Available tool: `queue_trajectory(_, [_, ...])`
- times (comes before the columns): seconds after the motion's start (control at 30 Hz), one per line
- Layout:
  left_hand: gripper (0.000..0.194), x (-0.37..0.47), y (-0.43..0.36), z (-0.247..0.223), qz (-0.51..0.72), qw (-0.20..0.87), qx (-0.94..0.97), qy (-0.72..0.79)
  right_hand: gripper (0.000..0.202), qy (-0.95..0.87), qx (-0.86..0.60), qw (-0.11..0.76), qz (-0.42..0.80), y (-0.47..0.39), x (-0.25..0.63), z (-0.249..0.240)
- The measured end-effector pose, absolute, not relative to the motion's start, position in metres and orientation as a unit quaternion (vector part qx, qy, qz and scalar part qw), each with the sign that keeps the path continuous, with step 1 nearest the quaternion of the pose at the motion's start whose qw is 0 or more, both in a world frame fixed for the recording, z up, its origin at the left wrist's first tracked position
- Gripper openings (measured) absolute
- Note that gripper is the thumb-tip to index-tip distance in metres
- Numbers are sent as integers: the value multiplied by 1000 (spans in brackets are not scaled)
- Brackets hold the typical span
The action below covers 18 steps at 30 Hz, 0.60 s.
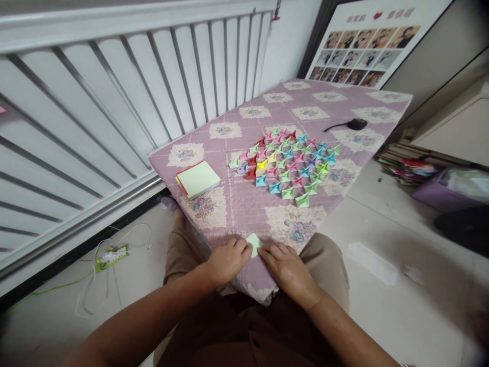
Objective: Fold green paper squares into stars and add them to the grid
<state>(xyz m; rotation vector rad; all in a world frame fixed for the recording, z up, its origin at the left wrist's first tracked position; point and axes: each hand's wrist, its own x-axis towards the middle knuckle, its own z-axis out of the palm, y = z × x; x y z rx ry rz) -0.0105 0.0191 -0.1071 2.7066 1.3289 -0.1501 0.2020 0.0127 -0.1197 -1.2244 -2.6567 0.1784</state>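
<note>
A small pale green piece of folded paper (253, 245) lies on the tablecloth near the table's close corner. My left hand (230, 259) presses its left side with the fingers held together. From the right, the fingers of my right hand (286, 266) are closed on the paper's other edge. Farther up the table stand rows of folded paper pieces (284, 162) in green, pink, blue, red and yellow. To their left sits a stack of square paper sheets (198, 179), pale green on top with red and yellow edges showing.
A patterned purple cloth covers the table (244, 214). A black object with a cord (356, 124) lies at the right. Behind the left edge runs a white radiator (126, 97). A power strip (112, 256) with cables is on the floor. A photo board (355, 48) leans at the back.
</note>
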Motion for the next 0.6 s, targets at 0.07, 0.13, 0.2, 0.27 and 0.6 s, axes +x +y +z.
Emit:
queue_trajectory(0.07, [33,-10,18,-105,-45,70,892,444,33,-900,-420,100,59,11,202,-118])
queue_trajectory(0.13, [35,-10,18,-103,-44,67,895,438,33,-900,-422,97,55,10,201,-117])
queue_trajectory(0.2, [35,-11,16,-103,-46,49,901,428,33,-898,-426,96,47,10,200,-117])
queue_trajectory(0.27, [35,-13,15,-104,-46,20,907,419,36,-894,-438,91,35,9,197,-117])
queue_trajectory(0.6, [37,-16,10,-109,-28,-42,904,424,47,-875,-479,65,13,3,183,-114])
